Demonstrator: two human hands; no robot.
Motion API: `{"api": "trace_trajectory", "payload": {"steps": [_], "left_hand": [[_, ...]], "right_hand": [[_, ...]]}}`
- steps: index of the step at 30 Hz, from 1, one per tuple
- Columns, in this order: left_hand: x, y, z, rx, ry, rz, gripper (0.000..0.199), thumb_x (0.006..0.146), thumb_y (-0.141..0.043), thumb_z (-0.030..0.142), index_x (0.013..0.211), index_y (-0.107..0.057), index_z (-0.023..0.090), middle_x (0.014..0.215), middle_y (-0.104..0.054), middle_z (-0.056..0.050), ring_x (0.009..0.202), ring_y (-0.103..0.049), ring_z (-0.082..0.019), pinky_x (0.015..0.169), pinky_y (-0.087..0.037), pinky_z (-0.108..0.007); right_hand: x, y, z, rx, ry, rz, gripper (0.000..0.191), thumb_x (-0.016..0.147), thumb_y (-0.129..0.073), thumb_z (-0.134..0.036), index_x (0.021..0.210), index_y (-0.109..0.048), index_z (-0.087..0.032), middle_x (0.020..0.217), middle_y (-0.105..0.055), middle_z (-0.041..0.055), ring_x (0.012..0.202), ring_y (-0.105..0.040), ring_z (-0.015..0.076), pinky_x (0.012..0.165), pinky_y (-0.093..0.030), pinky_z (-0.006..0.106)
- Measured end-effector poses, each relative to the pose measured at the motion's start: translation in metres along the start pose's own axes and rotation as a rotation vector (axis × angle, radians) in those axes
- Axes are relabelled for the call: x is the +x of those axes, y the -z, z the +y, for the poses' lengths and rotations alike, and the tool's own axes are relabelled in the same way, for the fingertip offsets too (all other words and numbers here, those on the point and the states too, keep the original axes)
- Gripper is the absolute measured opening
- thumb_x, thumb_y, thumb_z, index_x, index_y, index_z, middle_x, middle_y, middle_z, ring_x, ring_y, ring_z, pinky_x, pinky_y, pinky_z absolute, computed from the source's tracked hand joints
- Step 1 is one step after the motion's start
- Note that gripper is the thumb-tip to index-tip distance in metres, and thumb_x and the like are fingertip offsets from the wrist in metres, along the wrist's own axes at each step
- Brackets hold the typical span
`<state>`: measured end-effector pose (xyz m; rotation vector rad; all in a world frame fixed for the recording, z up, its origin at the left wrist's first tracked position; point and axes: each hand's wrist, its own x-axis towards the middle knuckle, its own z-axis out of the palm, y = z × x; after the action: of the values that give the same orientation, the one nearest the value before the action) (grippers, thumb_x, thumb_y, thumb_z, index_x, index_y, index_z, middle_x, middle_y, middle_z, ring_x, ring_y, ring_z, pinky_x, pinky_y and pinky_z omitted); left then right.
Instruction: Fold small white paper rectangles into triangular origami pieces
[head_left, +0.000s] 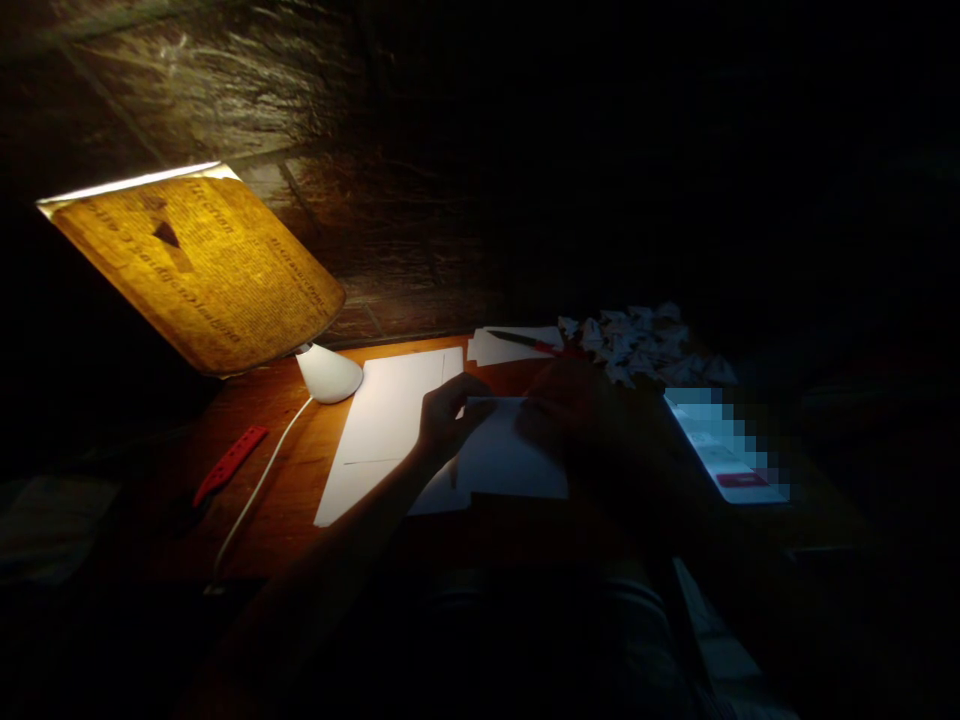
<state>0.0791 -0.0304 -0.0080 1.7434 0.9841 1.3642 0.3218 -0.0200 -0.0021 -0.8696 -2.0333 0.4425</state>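
Note:
My left hand point(450, 412) pinches the top left part of a white sheet of paper point(514, 455). At that sheet's upper right, my right hand point(559, 405) is closed on the paper; it lies in deep shadow and its fingers are blurred. A larger white sheet point(390, 415) with thin dark lines rests flat on the wooden table point(289, 480), partly under my left hand and forearm. Just beyond my hands, a red and dark slender tool point(525, 342) lies across a small stack of paper pieces point(487, 346); its kind is unclear.
A lit lamp with a printed shade point(202, 270) and white base point(328, 374) stands at left, its cord point(259, 490) running forward. Nearby lies a red-handled object point(229, 465). Several small folded paper pieces point(634, 340) are heaped at back right, near a glowing phone point(720, 450).

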Motion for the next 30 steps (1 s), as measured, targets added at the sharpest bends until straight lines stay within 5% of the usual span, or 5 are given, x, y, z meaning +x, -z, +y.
{"api": "trace_trajectory", "payload": {"steps": [12,30], "left_hand": [[-0.003,-0.006,-0.005,0.112,-0.113,-0.058,0.011,0.084,-0.080,0.026,0.076,-0.077,0.019,0.077,-0.076,-0.004,0.071,-0.070,-0.015,0.067,-0.055,-0.027],[-0.004,-0.006,-0.004,0.045,-0.151,-0.040,0.023,0.085,-0.085,0.036,0.070,-0.076,0.020,0.076,-0.077,-0.006,0.070,-0.071,-0.017,0.067,-0.057,-0.030]], "right_hand": [[0.000,-0.011,-0.007,-0.187,0.187,-0.022,0.010,0.094,-0.070,-0.024,0.091,-0.079,-0.021,0.092,-0.079,0.0071,0.090,-0.072,0.0239,0.086,-0.052,0.041],[-0.002,-0.014,-0.015,-0.187,0.161,0.016,0.013,0.095,-0.067,-0.026,0.086,-0.075,-0.021,0.087,-0.078,0.0062,0.085,-0.070,0.0223,0.083,-0.048,0.040]]}}
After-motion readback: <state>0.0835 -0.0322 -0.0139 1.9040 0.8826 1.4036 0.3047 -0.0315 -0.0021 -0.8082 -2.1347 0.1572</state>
